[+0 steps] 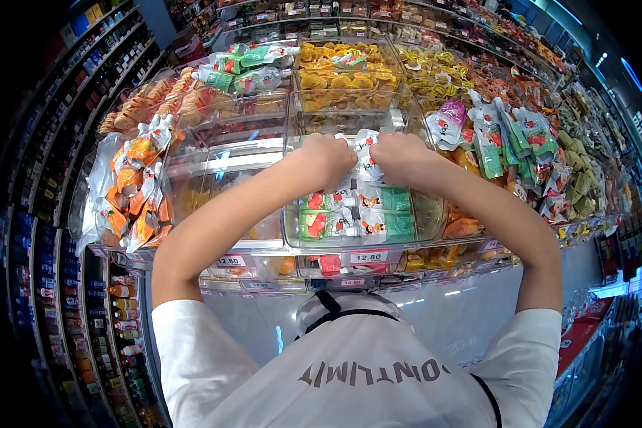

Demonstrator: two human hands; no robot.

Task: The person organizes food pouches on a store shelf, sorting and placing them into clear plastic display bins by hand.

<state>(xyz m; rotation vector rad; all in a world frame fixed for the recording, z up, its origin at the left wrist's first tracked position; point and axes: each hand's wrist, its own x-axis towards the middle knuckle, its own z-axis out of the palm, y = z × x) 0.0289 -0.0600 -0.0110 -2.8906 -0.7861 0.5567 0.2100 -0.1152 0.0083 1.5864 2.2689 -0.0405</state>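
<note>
My left hand (328, 162) and my right hand (401, 158) are close together over a clear plastic bin (291, 230), both with curled fingers. Between them shows a white spouted pouch (368, 155) with dark lettering, gripped by my right hand. A bit of white packaging sticks out at my left hand's fingertips; most of what it holds is hidden. Below my hands, green-and-white spouted pouches (386, 212) with fruit pictures lie side by side in rows in the bin.
Orange-and-white pouches (132, 185) fill a bin at left. More spouted pouches (488, 132) lie heaped at right, and green ones (246, 64) at back left. Yellow packaged snacks (346, 75) sit behind. Price tags (369, 257) line the front edge. Drink shelves (125, 314) stand at left.
</note>
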